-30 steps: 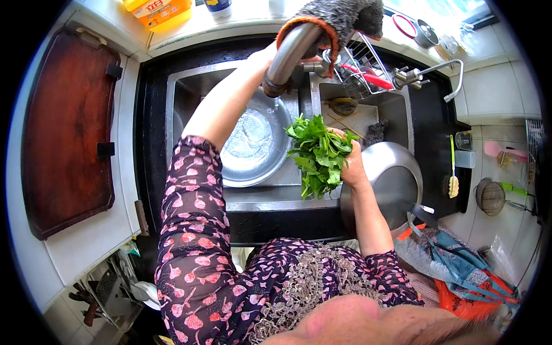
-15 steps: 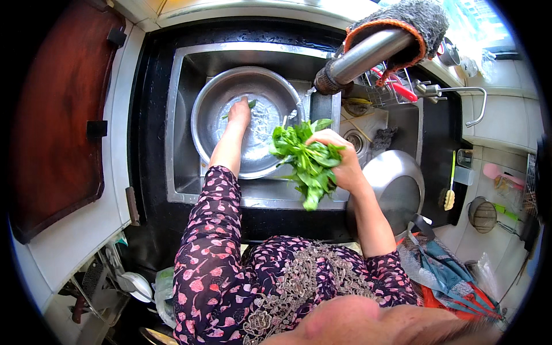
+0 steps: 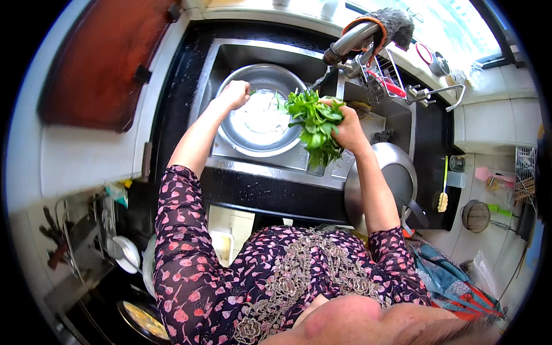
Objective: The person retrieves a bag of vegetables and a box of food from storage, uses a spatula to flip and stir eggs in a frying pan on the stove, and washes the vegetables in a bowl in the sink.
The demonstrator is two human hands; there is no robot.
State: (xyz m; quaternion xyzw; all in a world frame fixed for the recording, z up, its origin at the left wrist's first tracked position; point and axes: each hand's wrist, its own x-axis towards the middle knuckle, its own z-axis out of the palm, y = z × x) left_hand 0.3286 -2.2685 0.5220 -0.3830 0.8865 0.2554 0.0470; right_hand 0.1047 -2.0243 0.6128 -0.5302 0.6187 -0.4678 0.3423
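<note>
My right hand point(image 3: 349, 127) is closed around a bunch of leafy greens point(image 3: 315, 118), which hangs over the right rim of a round steel basin point(image 3: 261, 150). The basin sits in the left bowl of a steel sink point(image 3: 198, 103), with some bright, rippled water and a bit of green in it. Over the basin's upper left side, my left hand point(image 3: 234, 95) has its fingers curled in. A speck of green shows by its fingertips, but what it holds cannot be made out. Water runs from the faucet point(image 3: 349, 41), near the top of the greens.
A grey cloth point(image 3: 394, 27) wraps the faucet. Right of it are a wire rack point(image 3: 379, 77) with a red-handled item and a second tap point(image 3: 428, 94). A large pan point(image 3: 382, 184) leans at the sink's front right. A brown board point(image 3: 106, 63) lies left; a yellow brush point(image 3: 443, 192) lies right.
My left hand has lifted from the basin's bottom toward its upper left side and closed. My right hand still grips the greens, now hanging lower and more bunched. The view has shifted.
</note>
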